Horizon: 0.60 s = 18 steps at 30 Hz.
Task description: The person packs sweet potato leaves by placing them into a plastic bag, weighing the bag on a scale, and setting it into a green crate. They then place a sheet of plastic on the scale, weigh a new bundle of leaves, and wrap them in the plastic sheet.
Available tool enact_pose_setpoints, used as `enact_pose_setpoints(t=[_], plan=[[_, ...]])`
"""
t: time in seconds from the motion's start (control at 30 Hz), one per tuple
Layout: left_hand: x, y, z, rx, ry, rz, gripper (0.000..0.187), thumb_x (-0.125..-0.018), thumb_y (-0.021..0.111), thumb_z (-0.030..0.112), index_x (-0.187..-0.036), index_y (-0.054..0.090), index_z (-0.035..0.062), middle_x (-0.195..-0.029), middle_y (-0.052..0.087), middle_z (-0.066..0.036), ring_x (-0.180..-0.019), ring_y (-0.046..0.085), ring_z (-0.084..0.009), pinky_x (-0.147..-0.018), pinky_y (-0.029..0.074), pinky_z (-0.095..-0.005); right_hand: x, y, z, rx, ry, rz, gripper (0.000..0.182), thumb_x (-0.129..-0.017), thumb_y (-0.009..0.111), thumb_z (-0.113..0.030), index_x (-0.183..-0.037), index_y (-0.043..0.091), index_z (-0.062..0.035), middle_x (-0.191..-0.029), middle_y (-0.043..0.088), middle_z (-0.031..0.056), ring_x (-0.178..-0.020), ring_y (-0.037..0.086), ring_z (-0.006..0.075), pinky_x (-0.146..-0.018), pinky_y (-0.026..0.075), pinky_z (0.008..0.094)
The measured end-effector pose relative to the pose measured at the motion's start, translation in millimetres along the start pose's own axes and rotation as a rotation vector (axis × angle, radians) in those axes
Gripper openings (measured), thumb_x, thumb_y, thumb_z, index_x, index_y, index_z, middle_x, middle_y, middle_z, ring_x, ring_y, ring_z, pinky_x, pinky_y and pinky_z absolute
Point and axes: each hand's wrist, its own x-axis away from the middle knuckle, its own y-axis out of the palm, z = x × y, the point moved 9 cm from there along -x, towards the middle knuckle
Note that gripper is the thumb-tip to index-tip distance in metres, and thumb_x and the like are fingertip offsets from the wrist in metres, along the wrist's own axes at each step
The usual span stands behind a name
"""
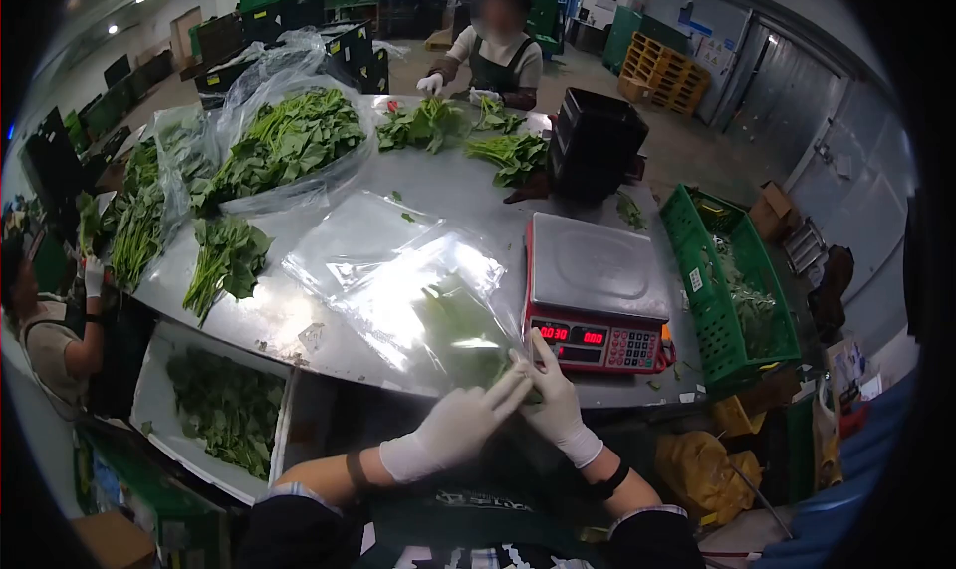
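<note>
A clear plastic bag [460, 322] with leafy greens showing through it lies on the metal table in front of me. Its near right corner is between my two white-gloved hands, which meet at the table's front edge. My left hand [460, 428] reaches across from the left, fingers closed together on the bag's edge. From the right, my right hand [556, 402] pinches the same edge, one finger pointing up toward the scale. More flat clear bags [349, 240] lie behind the filled one. Just right of my hands stands a red digital scale [597, 270], its display lit.
Leafy greens [299, 131] are heaped in plastic at the back left, with a loose bunch [224, 260] nearer. Black crates [595, 146] stand at the back right, a green crate [732, 290] beyond the scale. A white foam box [159, 370] holds greens. Co-workers stand opposite and left.
</note>
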Motion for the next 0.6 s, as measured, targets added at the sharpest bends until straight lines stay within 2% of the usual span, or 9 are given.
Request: enact_pose_setpoints(t=[0.03,0.07,0.2,0.3,0.37,0.43,0.5,0.53,0.6], plan=[[1.2,-7.4,-11.9,0.041,-0.066,0.029,0.070,-0.076,0.056,0.004,-0.145,0.042,0.0058,-0.150,0.043,-0.018,-0.065,0.064,-0.0304,-0.058,0.055,-0.0407,-2.8,-3.5,5.7,-0.094,0.065,0.009,0.068,-0.076,0.074,-0.014,-0.141,0.055,-0.0251,-0.156,0.032,0.0179,-0.117,0.061,0.0334,-0.093,0.054,0.0399],[6.9,-12.5,-20.6,0.031,-0.112,0.091,0.071,-0.075,0.056,0.003,-0.145,0.042,0.0050,-0.150,0.042,-0.018,-0.065,0.064,-0.0302,-0.059,0.054,-0.0403,-1.7,-0.3,14.6,-0.231,0.147,-0.026,0.071,-0.076,0.075,-0.003,-0.143,0.051,-0.0080,-0.156,0.035,0.0150,-0.134,0.050,0.0278,-0.104,0.046,0.0344],[7.1,10.6,-18.1,-0.048,-0.073,0.078,0.073,-0.078,0.057,0.005,-0.148,0.039,0.0064,-0.157,0.033,-0.015,-0.071,0.063,-0.0249,-0.066,0.054,-0.0383,-1.6,42.5,51.2,-0.918,0.271,0.009,0.072,-0.089,0.069,-0.006,-0.152,0.034,-0.0088,-0.146,0.047,0.0091,-0.131,0.047,0.0170,-0.109,0.038,0.0305],[-6.0,1.9,-16.8,-0.014,-0.078,0.067,0.073,-0.077,0.057,0.004,-0.148,0.040,0.0058,-0.157,0.033,-0.015,-0.074,0.064,-0.0261,-0.068,0.054,-0.0381,-19.1,52.6,52.4,-0.888,0.322,-0.140,0.072,-0.092,0.064,-0.006,-0.153,0.026,-0.0048,-0.150,0.042,0.0117,-0.138,0.041,0.0201,-0.112,0.036,0.0328],[-13.2,-10.1,-29.9,0.041,-0.072,0.091,0.077,-0.074,0.060,0.003,-0.148,0.039,0.0052,-0.157,0.033,-0.018,-0.083,0.067,-0.0298,-0.072,0.055,-0.0395,-36.9,47.5,37.2,-0.997,0.356,-0.349,0.067,-0.098,0.064,-0.026,-0.150,0.030,-0.0022,-0.146,0.045,0.0113,-0.133,0.045,0.0202,-0.109,0.040,0.0332],[-14.5,-50.6,-40.5,0.042,-0.008,0.349,0.082,-0.071,0.065,0.004,-0.148,0.037,0.0044,-0.156,0.033,-0.020,-0.088,0.069,-0.0328,-0.070,0.056,-0.0393,-46.0,3.5,-17.1,-1.167,0.471,-0.618,0.061,-0.101,0.058,-0.037,-0.145,0.039,0.0005,-0.136,0.054,0.0111,-0.128,0.050,0.0171,-0.103,0.045,0.0318],[-8.5,-84.6,-67.3,0.193,-0.326,0.220,0.086,-0.070,0.068,0.004,-0.149,0.035,0.0035,-0.155,0.034,-0.021,-0.089,0.070,-0.0346,-0.068,0.057,-0.0383,-80.3,-22.0,-23.9,-1.091,0.325,-0.799,0.055,-0.103,0.050,-0.044,-0.139,0.049,-0.0023,-0.122,0.063,0.0077,-0.114,0.059,0.0143,-0.097,0.049,0.0295],[-1.2,-104.4,-76.7,0.212,-0.213,0.434,0.086,-0.071,0.068,0.003,-0.150,0.034,0.0030,-0.154,0.034,-0.021,-0.082,0.070,-0.0345,-0.062,0.057,-0.0365,-95.4,-49.3,-30.3,-1.028,0.263,-0.655,0.053,-0.104,0.047,-0.044,-0.139,0.051,-0.0042,-0.116,0.065,0.0058,-0.105,0.062,0.0144,-0.092,0.051,0.0294],[-7.6,-128.8,-80.6,0.152,-0.134,0.462,0.084,-0.073,0.066,-0.001,-0.150,0.033,0.0026,-0.153,0.037,-0.020,-0.102,0.067,-0.0280,-0.079,0.055,-0.0374,-122.1,-75.0,-4.0,-0.694,0.194,-0.533,0.044,-0.103,0.048,-0.035,-0.138,0.056,-0.0085,-0.107,0.070,0.0075,-0.086,0.067,0.0170,-0.078,0.054,0.0318]])
